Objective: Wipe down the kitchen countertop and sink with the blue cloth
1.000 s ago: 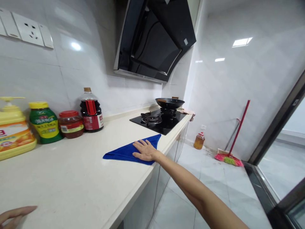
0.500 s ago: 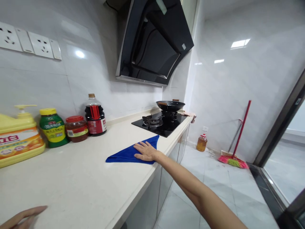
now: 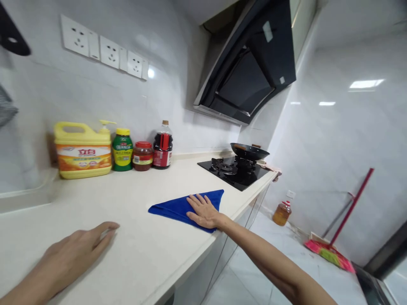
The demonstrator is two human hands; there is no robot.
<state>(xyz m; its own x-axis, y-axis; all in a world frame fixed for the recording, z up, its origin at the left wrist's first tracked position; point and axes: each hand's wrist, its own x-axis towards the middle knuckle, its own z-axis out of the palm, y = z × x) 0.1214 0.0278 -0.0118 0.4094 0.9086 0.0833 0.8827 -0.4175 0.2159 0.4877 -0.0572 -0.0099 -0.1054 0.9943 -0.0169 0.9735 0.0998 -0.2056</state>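
Note:
My right hand (image 3: pixel 204 210) lies flat, fingers spread, on a folded blue cloth (image 3: pixel 181 206) near the front edge of the pale countertop (image 3: pixel 133 237). My left hand (image 3: pixel 74 252) rests palm down on the bare countertop at the lower left, fingers stretched out and holding nothing. The cloth lies a short way in front of the black gas hob (image 3: pixel 235 171).
A yellow detergent jug (image 3: pixel 82 150), a green bottle (image 3: pixel 122 150), a red-lidded jar (image 3: pixel 143 156) and a dark sauce bottle (image 3: pixel 163 146) stand along the wall. A black wok (image 3: pixel 249 150) sits on the hob under an extractor hood (image 3: pixel 251 72). On the floor are an oil bottle (image 3: pixel 281 212) and a red broom (image 3: pixel 340 237).
The view has swung left and pulled back. My left hand has come further into view on the countertop. My right hand stays flat on the blue cloth.

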